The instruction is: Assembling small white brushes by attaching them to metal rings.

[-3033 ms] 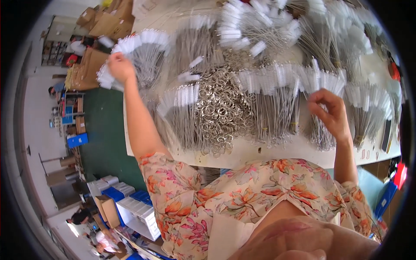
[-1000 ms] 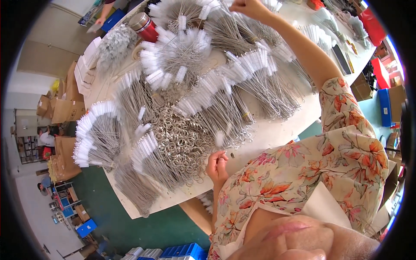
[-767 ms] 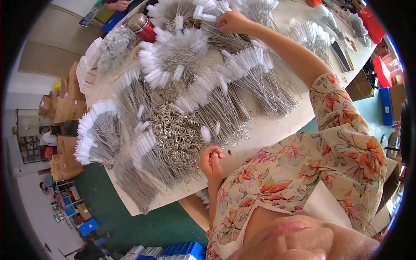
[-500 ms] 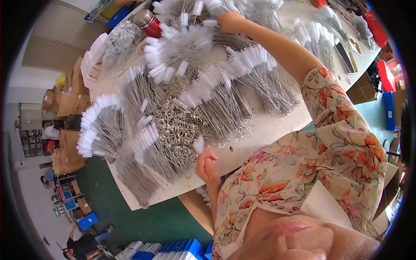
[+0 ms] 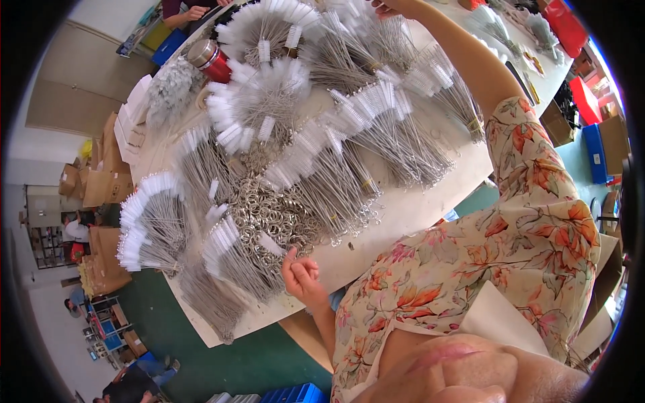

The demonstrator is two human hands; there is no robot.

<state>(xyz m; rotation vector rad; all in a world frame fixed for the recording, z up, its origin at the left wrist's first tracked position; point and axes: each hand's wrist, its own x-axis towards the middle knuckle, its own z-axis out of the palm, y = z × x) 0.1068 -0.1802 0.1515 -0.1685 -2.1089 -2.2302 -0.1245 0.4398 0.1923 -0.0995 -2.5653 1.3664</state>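
Observation:
My left hand (image 5: pixel 304 278) is at the table's near edge, its thumb and fingers closed on a small wire brush whose white bristle head (image 5: pixel 271 243) points left over a heap of metal rings (image 5: pixel 265 208). The brush's thin stem is mostly hidden by the fingers. Stretched across the table's right side, my right hand (image 5: pixel 388 8) hangs above bundles of wire brushes (image 5: pixel 342 57), partly cut off by the top edge. Its fingers look bent and apart, and I see nothing in them. Fanned brush bundles (image 5: pixel 322 158) lie right of the rings, with more bundles (image 5: pixel 156 218) to the left.
A red metal flask (image 5: pixel 209 60) stands at the far left, next to a pile of grey-white brushes (image 5: pixel 173 94). Another person's hand (image 5: pixel 196 13) shows beyond it. Scissors (image 5: pixel 534 62) lie at the far right. Cardboard boxes (image 5: pixel 107 188) stand left of the table.
My right hand has lifted off the far brushes and moved right and away, toward the top edge. The left hand has shifted left and nearer, the brush with it. The whole view has shifted slightly.

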